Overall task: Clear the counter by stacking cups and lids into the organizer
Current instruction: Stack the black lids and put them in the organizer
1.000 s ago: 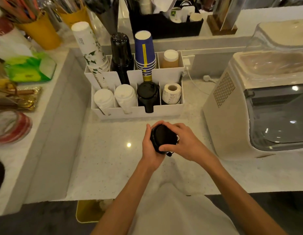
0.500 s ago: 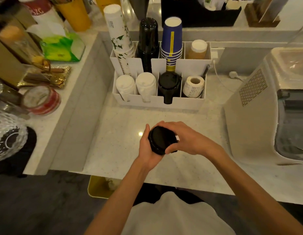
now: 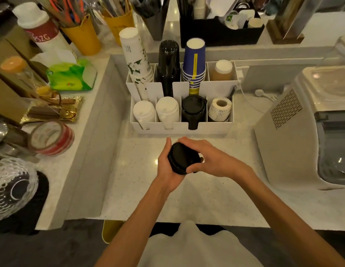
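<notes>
Both hands, left hand [image 3: 167, 170] and right hand [image 3: 210, 160], clamped around black lids [image 3: 182, 158], above table [image 3: 140, 189], near organizer [image 3: 179, 130]. Risk: loose stack slipping apart during transfer.

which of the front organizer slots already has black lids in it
The third front slot from the left holds the black lid stack. The two slots left of it hold white lids, and the rightmost holds a label roll.

The single head view looked forward and steeply down from above the counter [image 3: 187, 199], close over it. The organizer [image 3: 179, 128] sat just above centre, both forearms entered from the bottom edge, and a pale machine [image 3: 295, 135] filled the right side.
</notes>
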Demonstrator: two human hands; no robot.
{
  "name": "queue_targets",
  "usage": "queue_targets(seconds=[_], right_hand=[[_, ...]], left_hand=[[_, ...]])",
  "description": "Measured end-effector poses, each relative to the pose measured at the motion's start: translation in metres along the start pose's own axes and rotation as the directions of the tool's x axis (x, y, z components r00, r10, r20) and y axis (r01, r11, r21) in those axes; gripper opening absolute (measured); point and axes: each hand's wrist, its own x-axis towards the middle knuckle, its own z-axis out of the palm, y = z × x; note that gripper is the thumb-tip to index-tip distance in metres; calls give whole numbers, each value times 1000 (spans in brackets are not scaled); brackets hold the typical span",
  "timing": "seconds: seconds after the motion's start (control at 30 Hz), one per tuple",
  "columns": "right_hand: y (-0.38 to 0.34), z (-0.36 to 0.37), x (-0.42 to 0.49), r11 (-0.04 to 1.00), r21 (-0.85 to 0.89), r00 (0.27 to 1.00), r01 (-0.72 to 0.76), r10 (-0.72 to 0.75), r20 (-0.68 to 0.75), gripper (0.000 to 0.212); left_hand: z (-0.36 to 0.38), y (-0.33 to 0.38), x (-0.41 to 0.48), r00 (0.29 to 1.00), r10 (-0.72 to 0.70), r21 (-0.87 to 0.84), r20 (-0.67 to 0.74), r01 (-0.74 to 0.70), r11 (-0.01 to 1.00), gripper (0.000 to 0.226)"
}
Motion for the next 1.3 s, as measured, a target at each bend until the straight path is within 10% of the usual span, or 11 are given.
queue_targets(seconds=[0.23,0.4,0.93,1.3], right_hand=[[-15,17,7,826,497,829,-268,460,-317,70],[-4,21,13,474,880,857,-30,465,-221,40],[25,-69,86,746,666,610,-7,531,-588,46],[57,-77,132,749,653,606,-110,572,-553,52]], left_hand=[[8,29,15,979,201,-9,25,-201,980,53],[-1,32,27,966,255,232,49,-259,937,41],[53,104,117,906,396,922,151,-273,273,42],[53,106,159,913,407,972,26,-118,203,42]])
